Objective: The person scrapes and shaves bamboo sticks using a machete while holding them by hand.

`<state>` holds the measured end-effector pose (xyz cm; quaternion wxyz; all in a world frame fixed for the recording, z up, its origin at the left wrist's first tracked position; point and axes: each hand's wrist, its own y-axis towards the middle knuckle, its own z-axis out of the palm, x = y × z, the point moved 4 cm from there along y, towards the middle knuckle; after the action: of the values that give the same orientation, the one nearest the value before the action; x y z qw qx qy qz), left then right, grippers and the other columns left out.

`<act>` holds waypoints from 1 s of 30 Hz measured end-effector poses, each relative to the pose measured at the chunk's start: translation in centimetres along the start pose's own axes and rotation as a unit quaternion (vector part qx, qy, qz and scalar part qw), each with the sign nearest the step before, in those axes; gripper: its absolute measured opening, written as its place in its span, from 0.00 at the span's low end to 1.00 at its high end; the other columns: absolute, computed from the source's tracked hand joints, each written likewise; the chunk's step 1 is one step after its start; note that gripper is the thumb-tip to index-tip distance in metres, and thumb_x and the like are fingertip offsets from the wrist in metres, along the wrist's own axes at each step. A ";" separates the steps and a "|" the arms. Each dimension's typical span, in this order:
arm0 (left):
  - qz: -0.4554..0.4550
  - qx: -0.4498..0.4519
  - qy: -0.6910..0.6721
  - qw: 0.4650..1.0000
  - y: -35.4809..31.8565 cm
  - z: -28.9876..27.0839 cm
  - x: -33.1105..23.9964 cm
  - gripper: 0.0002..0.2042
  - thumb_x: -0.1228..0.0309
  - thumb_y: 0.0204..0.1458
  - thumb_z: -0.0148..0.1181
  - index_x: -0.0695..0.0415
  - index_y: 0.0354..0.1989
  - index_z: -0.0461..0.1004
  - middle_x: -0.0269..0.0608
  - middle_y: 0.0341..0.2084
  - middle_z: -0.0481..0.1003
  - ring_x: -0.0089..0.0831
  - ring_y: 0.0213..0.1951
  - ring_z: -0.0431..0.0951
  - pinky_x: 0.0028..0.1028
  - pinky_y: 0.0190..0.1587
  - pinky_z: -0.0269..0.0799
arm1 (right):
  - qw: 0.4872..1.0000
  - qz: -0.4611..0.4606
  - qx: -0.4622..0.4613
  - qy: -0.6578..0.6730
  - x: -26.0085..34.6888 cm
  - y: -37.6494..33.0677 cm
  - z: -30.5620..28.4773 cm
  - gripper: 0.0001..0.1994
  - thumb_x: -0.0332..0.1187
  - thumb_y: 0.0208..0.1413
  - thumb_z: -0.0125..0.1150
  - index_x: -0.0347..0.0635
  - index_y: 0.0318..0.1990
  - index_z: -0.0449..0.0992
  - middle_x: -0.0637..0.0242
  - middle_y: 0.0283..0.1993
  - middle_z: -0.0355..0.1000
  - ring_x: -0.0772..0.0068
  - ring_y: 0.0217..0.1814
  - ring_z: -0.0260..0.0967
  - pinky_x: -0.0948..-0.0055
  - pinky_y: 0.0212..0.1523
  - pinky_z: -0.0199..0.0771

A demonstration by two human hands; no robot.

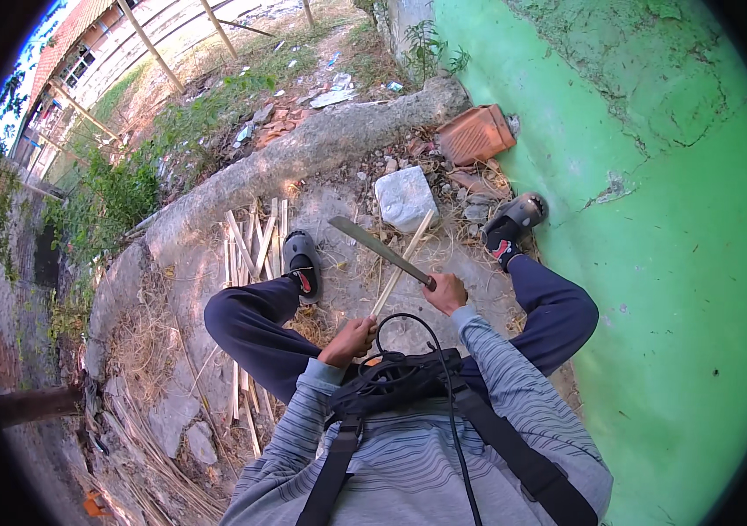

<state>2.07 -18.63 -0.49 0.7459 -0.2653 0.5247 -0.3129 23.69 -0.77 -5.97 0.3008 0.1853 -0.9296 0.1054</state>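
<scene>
**Bamboo strip and long blade, both in hand, before the pale stone block**

Bamboo strip: pale, thin, slanting from the left hand up toward the pale stone block, its far end resting at the block's near edge. Left hand clamped round the strip's lower end.

Long knife: dark flat blade, held across the strip just below the block, blade and strip crossing. Right hand closed round the handle, to the block's near right. Hands apart, each gripping its own item.

Cut bamboo strips: loose pile on the ground, left of the block.

Sandalled feet: left foot between pile and block; right foot right of the block, beside the green wall.

Red clay tile: behind the block, against the wall.

Concrete kerb: runs behind the block, grass beyond.
</scene>
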 end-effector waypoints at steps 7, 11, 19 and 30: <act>0.011 -0.010 0.041 0.999 -3.0 -0.9 1.4 0.20 0.51 0.72 0.43 0.45 0.27 0.61 0.20 0.15 0.54 0.15 0.11 0.52 0.23 0.14 0.45 | 0.998 0.053 -0.029 -0.030 -2.5 4.2 -2.7 0.12 0.43 0.49 0.67 0.48 0.35 0.83 0.53 0.31 0.80 0.44 0.37 0.79 0.48 0.38 0.79; -0.018 0.006 -0.026 0.999 -1.8 -1.7 1.3 0.20 0.51 0.72 0.44 0.46 0.27 0.61 0.20 0.14 0.55 0.17 0.11 0.53 0.23 0.13 0.47 | 0.999 0.017 -0.038 -0.016 -1.4 2.8 -0.5 0.10 0.42 0.49 0.66 0.54 0.38 0.85 0.54 0.33 0.80 0.43 0.37 0.79 0.48 0.38 0.79; -0.024 0.027 -0.041 0.999 -3.0 -1.5 2.0 0.20 0.51 0.72 0.44 0.46 0.27 0.61 0.19 0.14 0.55 0.17 0.12 0.52 0.23 0.14 0.47 | 0.998 0.039 -0.055 -0.002 -2.8 4.5 -2.3 0.12 0.44 0.49 0.68 0.50 0.37 0.84 0.53 0.31 0.80 0.43 0.36 0.79 0.48 0.38 0.79; -0.030 -0.013 -0.004 0.999 -5.3 -1.9 1.6 0.20 0.52 0.72 0.43 0.48 0.27 0.62 0.21 0.14 0.55 0.18 0.12 0.53 0.24 0.14 0.46 | 0.998 -0.005 -0.057 -0.018 -1.9 5.1 -1.5 0.12 0.45 0.49 0.68 0.49 0.36 0.84 0.55 0.30 0.80 0.45 0.36 0.79 0.50 0.39 0.80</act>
<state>-0.32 -23.45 1.73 0.7349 -0.2917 0.5173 -0.3273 23.82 4.86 -6.35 0.2950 0.1746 -0.9382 0.0473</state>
